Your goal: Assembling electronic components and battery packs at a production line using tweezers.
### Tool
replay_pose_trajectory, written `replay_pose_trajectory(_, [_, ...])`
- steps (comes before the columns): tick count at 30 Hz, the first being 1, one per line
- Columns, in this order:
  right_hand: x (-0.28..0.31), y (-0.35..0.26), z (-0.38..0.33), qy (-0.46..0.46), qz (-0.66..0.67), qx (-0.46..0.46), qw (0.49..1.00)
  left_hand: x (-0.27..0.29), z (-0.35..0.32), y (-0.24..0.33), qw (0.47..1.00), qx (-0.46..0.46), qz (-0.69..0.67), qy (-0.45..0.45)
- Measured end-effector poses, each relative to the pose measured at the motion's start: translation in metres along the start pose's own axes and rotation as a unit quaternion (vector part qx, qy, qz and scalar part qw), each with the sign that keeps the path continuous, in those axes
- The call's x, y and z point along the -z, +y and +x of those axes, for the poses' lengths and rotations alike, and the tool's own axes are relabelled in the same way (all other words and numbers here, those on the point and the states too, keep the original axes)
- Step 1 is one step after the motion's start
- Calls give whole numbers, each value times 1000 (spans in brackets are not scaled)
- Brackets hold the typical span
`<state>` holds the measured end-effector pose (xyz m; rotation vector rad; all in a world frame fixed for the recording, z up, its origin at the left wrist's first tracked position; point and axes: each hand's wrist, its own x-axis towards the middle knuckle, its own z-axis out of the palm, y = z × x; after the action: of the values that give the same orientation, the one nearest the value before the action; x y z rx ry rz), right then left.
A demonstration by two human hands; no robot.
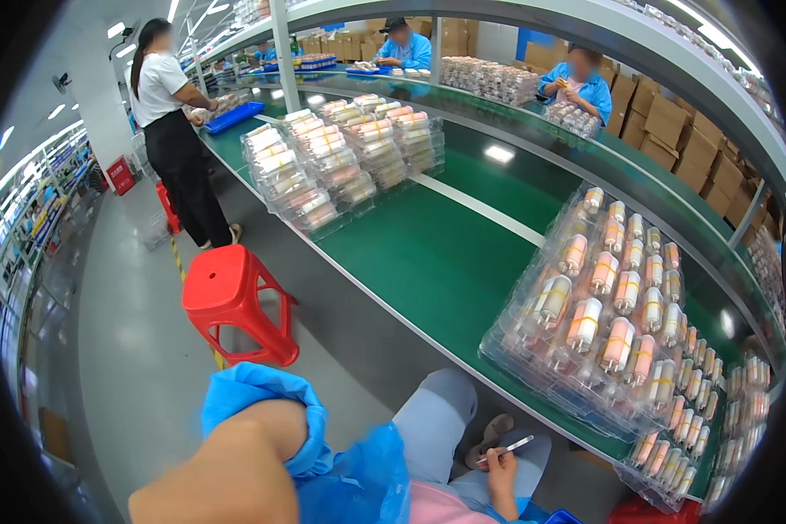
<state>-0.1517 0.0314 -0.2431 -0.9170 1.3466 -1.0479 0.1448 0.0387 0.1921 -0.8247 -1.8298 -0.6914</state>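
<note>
My right hand (500, 472) comes up from the lower edge with a blue cuff and is closed on a thin white pen-like tool (508, 449). It hovers over my lap, next to my grey-trousered knee (437, 410), below the edge of the green belt (428, 253). My left arm (227, 476) is bent and raised at lower left, with a blue sleeve (262, 389) bunched at the elbow. Its hand is out of the picture. Closest to my right hand are stacked clear trays (603, 306) of pink, white and orange cylinders on the belt.
More stacks of clear trays (341, 157) sit farther along the belt. A red stool (236, 297) stands in the aisle. One person in a white top (170, 131) stands at the belt's left side. Two workers in blue (406, 48) (581, 83) sit across it. Cardboard boxes (672, 122) are piled behind them.
</note>
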Motion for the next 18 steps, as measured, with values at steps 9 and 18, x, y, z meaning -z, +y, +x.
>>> replay_pose_trajectory(9, [2,20,3,-13,-2,4,1000,-14,-29,-45,917,152,14,369])
replay_pose_trajectory(18, [11,24,0,24,-16,25,999,4,2,-110,964,159,-197,87])
